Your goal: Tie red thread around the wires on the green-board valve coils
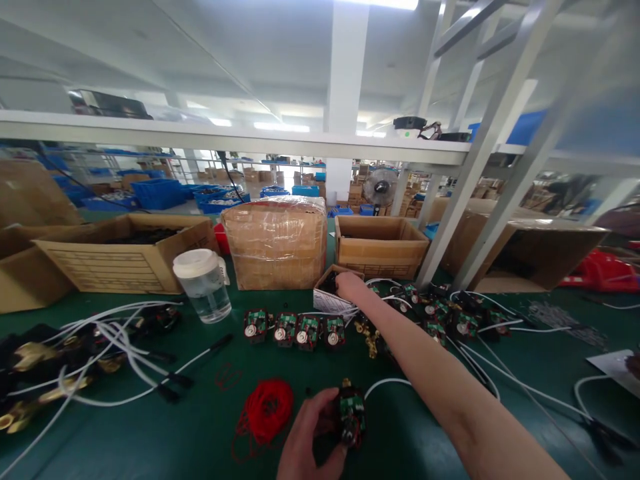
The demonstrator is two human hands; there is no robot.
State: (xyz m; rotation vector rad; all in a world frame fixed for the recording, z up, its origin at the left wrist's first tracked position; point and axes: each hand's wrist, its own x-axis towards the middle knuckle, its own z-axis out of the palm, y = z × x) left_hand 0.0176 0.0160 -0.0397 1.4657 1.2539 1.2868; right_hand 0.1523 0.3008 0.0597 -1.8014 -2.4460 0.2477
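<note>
My left hand (pixel 313 433) is near the table's front edge, its fingers wrapped round a black valve unit with a green circuit board (pixel 350 413). My right arm stretches forward, and my right hand (pixel 349 285) reaches into a small open cardboard box (pixel 330 293); its fingers are hidden inside. A row of several matching units (pixel 295 329) lies in front of that box. A pile of red rubber rings (pixel 267 407) lies just left of my left hand.
A clear plastic cup with a white lid (pixel 203 283) stands to the left. Brass valves with white cables (pixel 75 360) lie at the far left. More wired units (pixel 445 313) are piled right. Cardboard boxes (pixel 275 243) line the back, and a slanted metal frame (pixel 480 173) rises at right.
</note>
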